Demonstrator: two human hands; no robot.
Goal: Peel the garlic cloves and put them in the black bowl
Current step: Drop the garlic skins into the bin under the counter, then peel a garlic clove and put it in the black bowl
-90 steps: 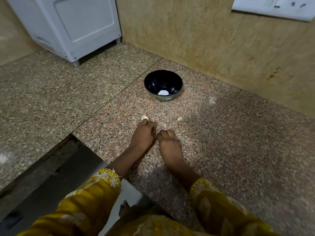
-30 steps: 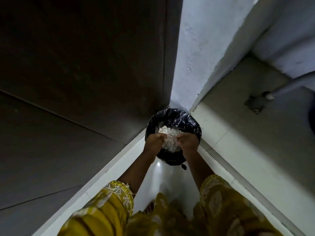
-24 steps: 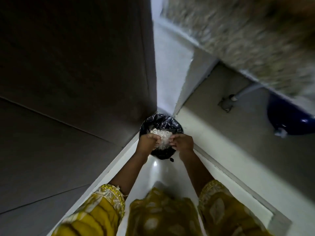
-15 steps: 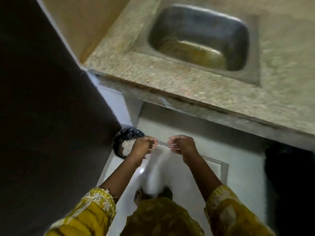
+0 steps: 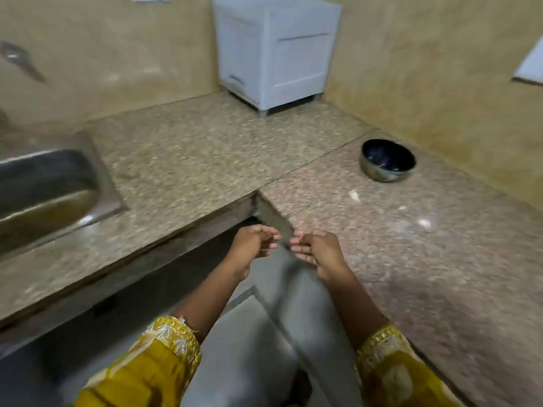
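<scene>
The black bowl (image 5: 388,160) stands on the reddish granite counter (image 5: 411,259) near the back wall at the right. A garlic clove (image 5: 355,195) lies on the counter in front of the bowl, and another pale piece (image 5: 424,222) lies further right. My left hand (image 5: 254,245) and my right hand (image 5: 316,249) hover side by side at the counter's inner corner, fingertips facing each other, fingers loosely curled, holding nothing that I can see. The picture is blurred by motion.
A steel sink (image 5: 44,186) is set into the left counter (image 5: 182,160). A white plastic cabinet (image 5: 273,51) stands in the back corner. Beige walls close the counter on two sides. Grey floor (image 5: 264,333) shows between the counters below my arms.
My hands were over a black-lined bin down by the floor with peel in it. The view has since swung up past the sink to the counter, and both hands have come up with nothing in them.
</scene>
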